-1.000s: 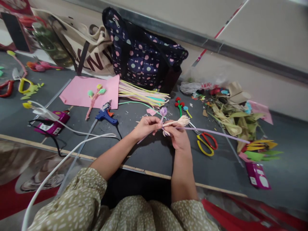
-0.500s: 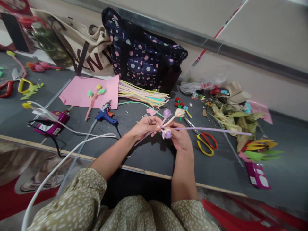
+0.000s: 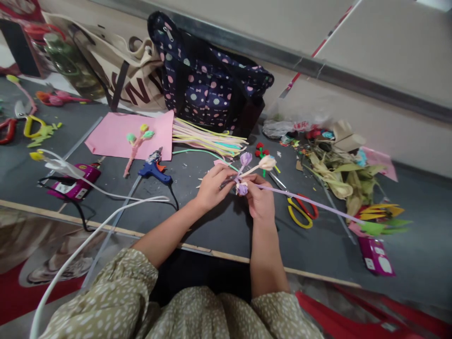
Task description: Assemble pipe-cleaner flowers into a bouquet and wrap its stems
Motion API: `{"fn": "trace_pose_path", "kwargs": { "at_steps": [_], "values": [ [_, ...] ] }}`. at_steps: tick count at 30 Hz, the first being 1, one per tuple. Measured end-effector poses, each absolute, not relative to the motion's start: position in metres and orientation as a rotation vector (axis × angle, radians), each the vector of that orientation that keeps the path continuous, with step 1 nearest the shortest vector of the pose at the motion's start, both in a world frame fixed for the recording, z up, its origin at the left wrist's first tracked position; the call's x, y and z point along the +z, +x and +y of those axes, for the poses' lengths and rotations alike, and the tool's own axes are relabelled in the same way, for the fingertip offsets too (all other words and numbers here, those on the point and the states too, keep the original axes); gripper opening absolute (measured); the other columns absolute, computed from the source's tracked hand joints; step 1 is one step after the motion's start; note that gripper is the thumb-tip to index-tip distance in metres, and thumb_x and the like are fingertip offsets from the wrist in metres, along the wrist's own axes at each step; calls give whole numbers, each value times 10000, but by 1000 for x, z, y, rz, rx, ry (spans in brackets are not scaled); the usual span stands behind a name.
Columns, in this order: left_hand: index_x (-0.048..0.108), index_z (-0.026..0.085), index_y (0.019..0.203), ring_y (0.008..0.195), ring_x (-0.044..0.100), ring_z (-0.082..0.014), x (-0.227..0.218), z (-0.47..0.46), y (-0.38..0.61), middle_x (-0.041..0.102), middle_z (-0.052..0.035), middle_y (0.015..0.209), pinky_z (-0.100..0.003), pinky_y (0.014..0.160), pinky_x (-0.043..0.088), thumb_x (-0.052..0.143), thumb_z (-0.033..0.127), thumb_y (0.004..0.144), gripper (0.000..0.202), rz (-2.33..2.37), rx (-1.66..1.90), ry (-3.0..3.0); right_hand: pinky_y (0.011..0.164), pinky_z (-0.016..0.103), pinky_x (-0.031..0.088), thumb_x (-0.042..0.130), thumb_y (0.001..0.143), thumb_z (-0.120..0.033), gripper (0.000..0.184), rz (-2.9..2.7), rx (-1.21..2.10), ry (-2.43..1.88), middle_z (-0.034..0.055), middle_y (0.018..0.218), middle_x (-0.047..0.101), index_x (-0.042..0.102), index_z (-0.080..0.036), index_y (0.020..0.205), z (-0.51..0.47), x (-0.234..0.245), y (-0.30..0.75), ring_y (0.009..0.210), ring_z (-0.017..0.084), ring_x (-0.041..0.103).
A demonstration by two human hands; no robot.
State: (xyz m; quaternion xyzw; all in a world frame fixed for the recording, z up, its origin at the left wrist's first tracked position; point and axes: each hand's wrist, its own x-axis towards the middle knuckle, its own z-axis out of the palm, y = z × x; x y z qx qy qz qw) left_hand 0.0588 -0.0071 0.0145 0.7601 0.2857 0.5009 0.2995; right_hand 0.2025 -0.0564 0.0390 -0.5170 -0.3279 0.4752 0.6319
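Over the dark table both hands meet at a small bunch of pipe cleaner flowers. Its blooms are a purple flower (image 3: 246,159), a cream flower (image 3: 267,163) and a lower purple and cream flower (image 3: 242,189). My left hand (image 3: 216,184) closes around the stems from the left, its fingertips partly hidden. Thumb and fingers of my right hand (image 3: 260,197) pinch the bunch where the stems cross. From there a long lilac pipe cleaner (image 3: 310,201) runs out to the right. Scissors (image 3: 300,212) with red and yellow handles lie right of my right hand.
A blue glue gun (image 3: 155,170) with its cord lies left of my hands. Behind are a pink sheet (image 3: 106,134) bearing a flower sprig, a pile of pipe cleaners (image 3: 208,136) and a dark patterned bag (image 3: 208,75). Dried husks (image 3: 332,174) lie at right.
My left hand has turned over, its back now facing up beside the stems. The lilac pipe cleaner's free end has swung down toward me. The right hand has shifted slightly left.
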Motion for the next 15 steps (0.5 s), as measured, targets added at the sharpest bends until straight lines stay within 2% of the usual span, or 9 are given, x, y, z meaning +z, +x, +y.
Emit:
{"fn": "trace_pose_path", "kwargs": {
  "at_steps": [2, 6, 15],
  "values": [
    [654, 206, 1083, 959, 601, -202, 10, -9, 58, 669, -87, 979, -342, 853, 480, 581, 223, 876, 220, 797, 1333, 2139, 461, 214, 438, 727, 681, -257, 91, -809, 1043, -1202, -22, 653, 621, 670, -186, 675, -57, 38, 200, 526, 96, 508],
    [655, 205, 1057, 927, 593, -210, 5, -12, 58, 686, -90, 945, -342, 837, 465, 559, 235, 886, 199, 856, 1354, 2222, 476, 216, 419, 717, 714, -265, 83, -862, 962, -1244, -27, 639, 619, 681, -192, 699, -58, 35, 196, 515, 94, 494],
    [644, 194, 783, 726, 547, -151, 10, -12, 65, 603, -27, 741, -272, 692, 432, 578, 285, 869, 141, 890, 1345, 1785, 487, 226, 393, 717, 732, -314, 134, -933, 824, -1315, -21, 684, 627, 673, -190, 703, -59, 35, 189, 530, 97, 475]
  ]
}}
